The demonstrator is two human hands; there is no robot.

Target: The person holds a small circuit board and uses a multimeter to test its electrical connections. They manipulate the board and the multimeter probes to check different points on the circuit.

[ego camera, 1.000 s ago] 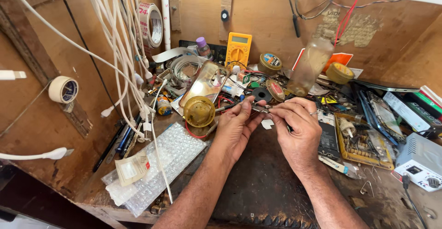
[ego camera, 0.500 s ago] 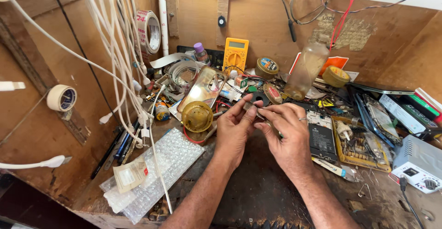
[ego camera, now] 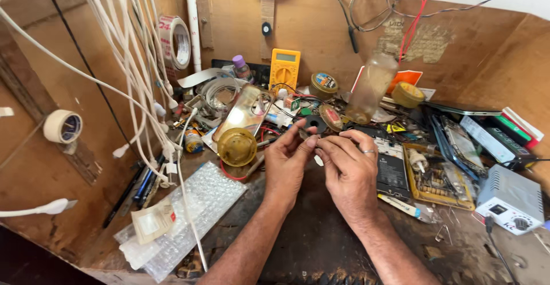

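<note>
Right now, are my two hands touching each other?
Touching. The head view shows the left hand and right hand meeting at the fingertips, pinched together around something too small to identify.

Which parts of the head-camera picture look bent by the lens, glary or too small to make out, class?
Head view: the white cables at the left bow outward, wide-lens distortion; the gold phone cover shows soft glare; light is even, with soft shadows; what the left hand and right hand pinch is too small to tell.
</note>
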